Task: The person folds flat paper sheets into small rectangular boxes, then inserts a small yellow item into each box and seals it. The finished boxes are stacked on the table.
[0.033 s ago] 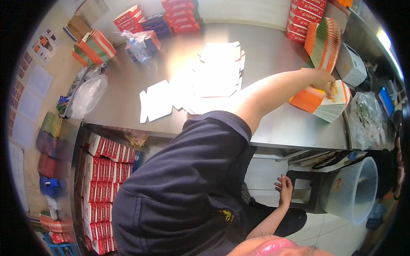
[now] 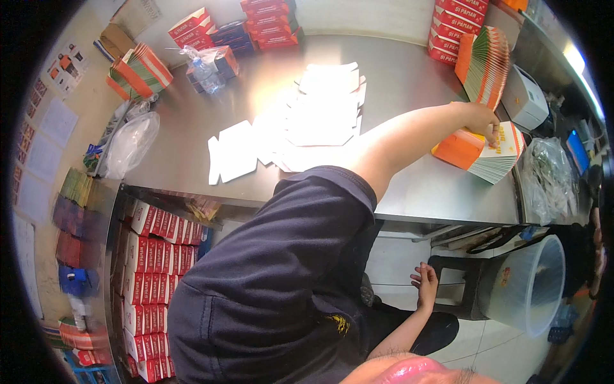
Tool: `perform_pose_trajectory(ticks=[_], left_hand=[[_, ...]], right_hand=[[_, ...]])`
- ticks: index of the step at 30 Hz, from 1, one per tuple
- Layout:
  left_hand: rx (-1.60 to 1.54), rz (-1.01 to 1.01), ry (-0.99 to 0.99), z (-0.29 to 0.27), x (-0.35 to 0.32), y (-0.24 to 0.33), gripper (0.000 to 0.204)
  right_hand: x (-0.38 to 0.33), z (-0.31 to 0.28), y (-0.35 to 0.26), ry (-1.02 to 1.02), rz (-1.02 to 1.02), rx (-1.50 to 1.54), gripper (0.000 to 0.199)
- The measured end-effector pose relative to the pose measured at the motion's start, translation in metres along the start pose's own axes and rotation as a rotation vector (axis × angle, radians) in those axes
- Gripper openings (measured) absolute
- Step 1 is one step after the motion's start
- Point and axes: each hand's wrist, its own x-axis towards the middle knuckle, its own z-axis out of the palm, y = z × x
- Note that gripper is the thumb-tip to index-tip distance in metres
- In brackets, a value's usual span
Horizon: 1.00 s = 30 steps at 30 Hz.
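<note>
My left arm reaches across the steel table [image 2: 403, 64] to its right end. There my left hand [image 2: 487, 123] bends down with its fingers together, gripping the top of a fanned stack of orange and white flat cartons [image 2: 508, 150]. The exact hold of its fingertips is partly hidden. Below the table edge, my right hand [image 2: 425, 285] hangs in the air, fingers loosely apart, with nothing in it. White unfolded carton sheets [image 2: 326, 105] lie overlapped mid-table under bright glare. One more white sheet [image 2: 238, 152] sits left of them.
A second fanned carton stack [image 2: 484, 67] stands behind my left hand, beside a white machine [image 2: 524, 99]. Red boxes [image 2: 453, 29] are piled at the back, and more red boxes [image 2: 150, 275] fill the shelf below. A clear plastic bin [image 2: 527, 285] stands by a dark stool [image 2: 467, 288].
</note>
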Motion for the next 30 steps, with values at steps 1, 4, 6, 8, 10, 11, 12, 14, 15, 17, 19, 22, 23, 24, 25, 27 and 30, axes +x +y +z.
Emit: perform_pose_trajectory(ticks=[1,4,6,8,10,11,12,14,15,17,19,22,23,24,25,27,30], left_hand=[[0.02,-0.051,-0.1,-0.003,0.001,0.001,0.077],[0.113,-0.236,-0.274,-0.004,0.012,0.019,0.081],[0.169,-0.333,-0.229,0.002,0.025,0.02,0.081],[0.304,-0.393,-0.22,0.004,0.034,0.021,0.08],[0.502,-0.389,-0.261,0.009,0.046,0.044,0.076],[0.611,-0.39,-0.294,0.011,0.045,0.044,0.076],[0.665,-0.394,-0.327,0.014,0.042,0.042,0.076],[0.647,-0.352,-0.387,0.016,0.041,0.049,0.076],[0.609,-0.337,-0.416,0.013,0.039,0.048,0.076],[0.507,-0.282,-0.453,0.009,0.042,0.056,0.076],[0.45,-0.273,-0.415,0.001,0.034,0.055,0.077],[0.447,-0.271,-0.15,0.001,0.015,0.049,0.074],[0.452,-0.268,-0.048,0.0,0.005,0.048,0.073],[0.33,-0.234,0.065,-0.005,-0.02,0.048,0.074],[0.209,-0.2,0.179,-0.012,-0.052,0.047,0.075],[0.162,-0.022,0.414,-0.026,-0.103,0.049,0.077],[0.073,-0.067,0.372,-0.077,-0.214,0.076,0.074]], right_hand=[[-0.001,0.0,0.0,0.007,0.002,-0.002,0.041],[-0.003,-0.005,0.002,0.029,0.007,-0.007,0.041],[-0.001,-0.006,0.003,0.025,0.007,-0.008,0.042],[0.005,-0.002,0.003,0.017,-0.011,-0.009,0.042],[0.004,-0.004,0.005,0.036,-0.01,-0.01,0.042],[0.004,0.001,0.003,0.013,-0.007,-0.021,0.042],[0.006,0.005,0.002,-0.011,-0.003,-0.033,0.041],[0.007,0.002,0.004,0.0,-0.001,-0.023,0.041],[0.007,0.001,0.005,0.003,0.001,-0.02,0.041],[0.003,-0.004,0.005,0.045,-0.008,-0.014,0.041],[0.001,-0.005,0.005,0.044,-0.008,-0.012,0.04],[0.006,-0.008,0.009,0.037,-0.013,-0.018,0.039],[0.006,-0.006,0.008,0.035,-0.023,-0.031,0.039],[0.004,-0.001,0.005,0.017,-0.024,-0.046,0.039],[0.005,0.003,0.004,-0.004,-0.032,-0.037,0.039],[0.0,-0.001,0.001,0.021,-0.042,-0.043,0.039],[-0.006,-0.002,-0.005,0.044,-0.058,-0.053,0.038]])
